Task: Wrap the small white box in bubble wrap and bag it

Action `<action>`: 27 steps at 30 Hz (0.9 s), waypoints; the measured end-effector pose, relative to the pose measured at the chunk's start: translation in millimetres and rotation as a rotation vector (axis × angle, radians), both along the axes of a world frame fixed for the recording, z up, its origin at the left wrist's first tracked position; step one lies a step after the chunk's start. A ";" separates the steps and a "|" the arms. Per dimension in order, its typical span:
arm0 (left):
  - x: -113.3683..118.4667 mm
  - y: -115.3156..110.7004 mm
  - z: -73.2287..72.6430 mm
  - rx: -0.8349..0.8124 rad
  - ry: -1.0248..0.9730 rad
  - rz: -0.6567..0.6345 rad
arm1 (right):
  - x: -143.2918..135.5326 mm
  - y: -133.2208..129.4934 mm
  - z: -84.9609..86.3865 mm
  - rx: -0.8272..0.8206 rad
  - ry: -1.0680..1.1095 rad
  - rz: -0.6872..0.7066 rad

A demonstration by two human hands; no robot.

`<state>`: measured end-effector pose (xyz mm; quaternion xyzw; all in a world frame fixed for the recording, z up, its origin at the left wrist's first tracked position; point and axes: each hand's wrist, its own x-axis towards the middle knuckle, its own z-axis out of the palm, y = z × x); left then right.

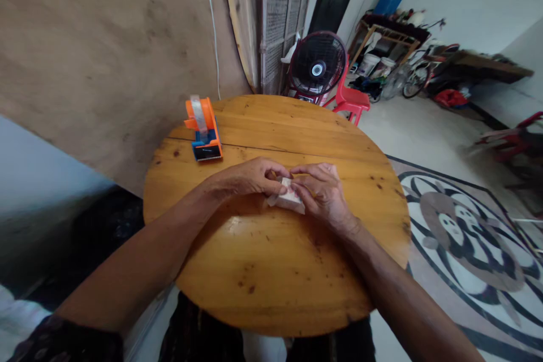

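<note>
A small white box [290,199] with pinkish marks sits between my hands over the middle of the round wooden table [271,271]. My left hand [258,176] grips its left end, thumb and fingers bent around it. At the box's left side a bit of pale, see-through material sticks out under my fingers. My right hand [322,189] holds the right side of the box, its fingers curled over the top. The fingertips of both hands nearly meet at the far edge of the box.
An orange and blue tape dispenser [206,130] with a roll of clear tape stands at the table's back left. Behind the table are a black fan [317,68] and a red chair [354,99]. A board wall [127,39] borders the left.
</note>
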<state>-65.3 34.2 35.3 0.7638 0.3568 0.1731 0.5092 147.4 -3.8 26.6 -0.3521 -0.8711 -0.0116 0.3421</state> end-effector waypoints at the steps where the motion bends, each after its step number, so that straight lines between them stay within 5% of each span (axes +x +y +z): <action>1: -0.1 -0.1 -0.2 -0.004 -0.006 -0.004 | 0.2 0.5 0.4 0.004 0.000 0.009; 27: -0.7 2.7 1.5 0.007 0.014 -0.036 | 8.1 2.5 -1.2 -0.203 0.378 -0.057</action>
